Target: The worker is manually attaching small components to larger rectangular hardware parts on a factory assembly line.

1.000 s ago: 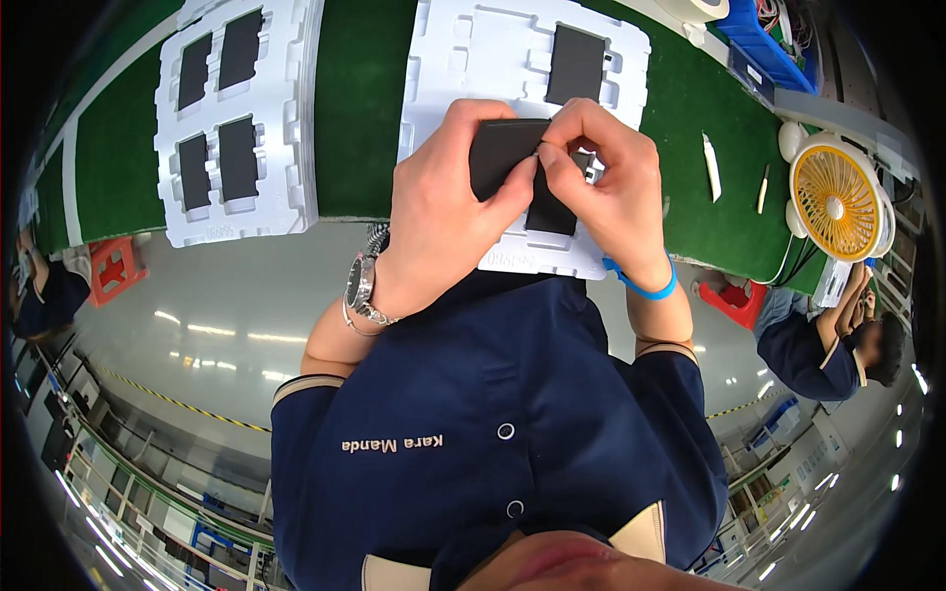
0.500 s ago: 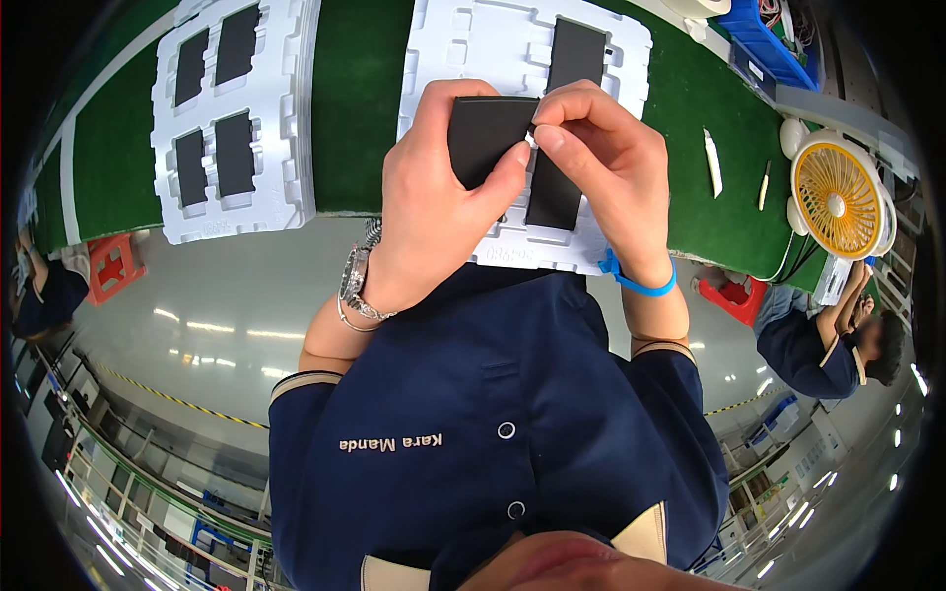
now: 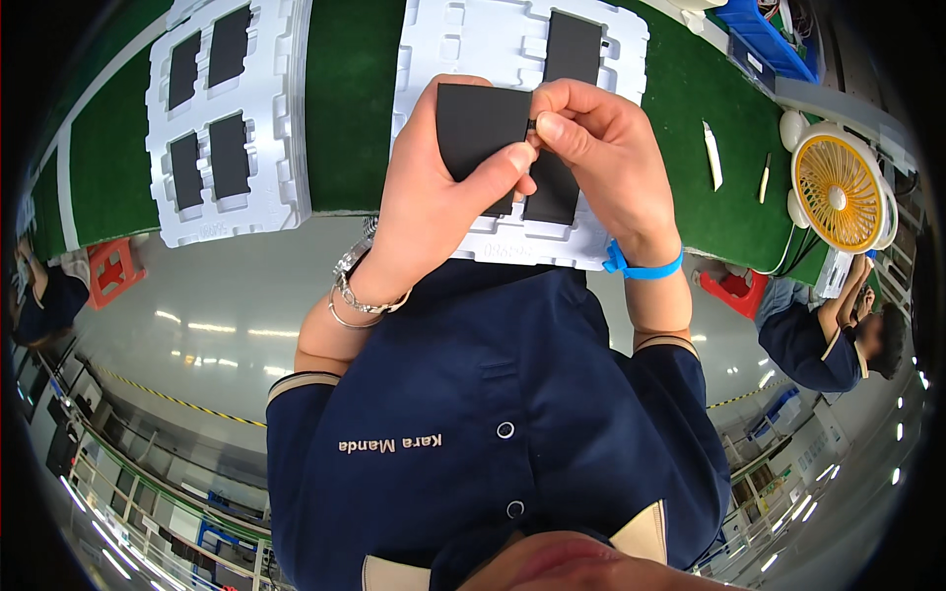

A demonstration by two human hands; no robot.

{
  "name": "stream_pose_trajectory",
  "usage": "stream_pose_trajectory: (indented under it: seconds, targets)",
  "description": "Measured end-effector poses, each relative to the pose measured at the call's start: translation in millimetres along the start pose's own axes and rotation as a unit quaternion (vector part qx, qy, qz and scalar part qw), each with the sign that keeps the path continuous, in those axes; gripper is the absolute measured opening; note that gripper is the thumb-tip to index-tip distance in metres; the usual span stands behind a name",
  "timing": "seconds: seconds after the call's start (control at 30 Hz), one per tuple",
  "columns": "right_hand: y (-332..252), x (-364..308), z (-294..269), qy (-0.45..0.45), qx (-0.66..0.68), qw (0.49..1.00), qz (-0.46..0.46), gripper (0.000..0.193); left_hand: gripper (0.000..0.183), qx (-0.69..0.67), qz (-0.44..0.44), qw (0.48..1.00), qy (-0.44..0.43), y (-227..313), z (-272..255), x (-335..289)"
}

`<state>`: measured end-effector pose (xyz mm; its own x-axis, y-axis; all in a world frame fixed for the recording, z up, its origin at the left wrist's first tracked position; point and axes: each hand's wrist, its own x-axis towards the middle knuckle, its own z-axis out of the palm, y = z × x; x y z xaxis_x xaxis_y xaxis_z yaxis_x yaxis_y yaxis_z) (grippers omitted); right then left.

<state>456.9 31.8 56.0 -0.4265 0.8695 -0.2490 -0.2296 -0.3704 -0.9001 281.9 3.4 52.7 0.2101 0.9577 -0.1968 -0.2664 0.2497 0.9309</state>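
My left hand (image 3: 429, 187) grips a flat black rectangular pack (image 3: 481, 123), much like a battery, raised over a white moulded tray (image 3: 419, 44). Its thumb lies across the pack's lower right corner. At the pack's right edge, the thumb and forefinger of my right hand (image 3: 601, 148) pinch a small black tab (image 3: 532, 126). Its far end is hidden by the fingers. In the tray below lie more black packs: one (image 3: 574, 47) beyond my hands and another (image 3: 552, 192) partly covered by them.
To the left, stacked white trays (image 3: 268, 187) hold several black packs (image 3: 230, 156). On the green mat (image 3: 680, 89) at right lie a white cutter-like tool (image 3: 711, 158) and a thin pen-like tool (image 3: 765, 179). Beyond stand a yellow-and-white fan (image 3: 836, 197) and a blue bin (image 3: 774, 44). A co-worker (image 3: 823, 340) sits at right.
The pack has shifted slightly left and turned its broad face more toward me. The small tab at its edge shows more plainly between it and my right fingers.
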Motion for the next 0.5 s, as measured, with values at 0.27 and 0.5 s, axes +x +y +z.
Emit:
stream_pose_trajectory:
  seconds: [0.27,0.5]
  targets:
    - [-1,-6,0,0.067,-0.114,0.990,-0.052,0.015,0.023,-0.066,0.000,0.997,0.033,-6,-2,3]
    - [-5,-9,10,0.074,-0.252,0.963,-0.061,0.015,0.024,0.169,0.140,0.974,0.054,-9,-4,2]
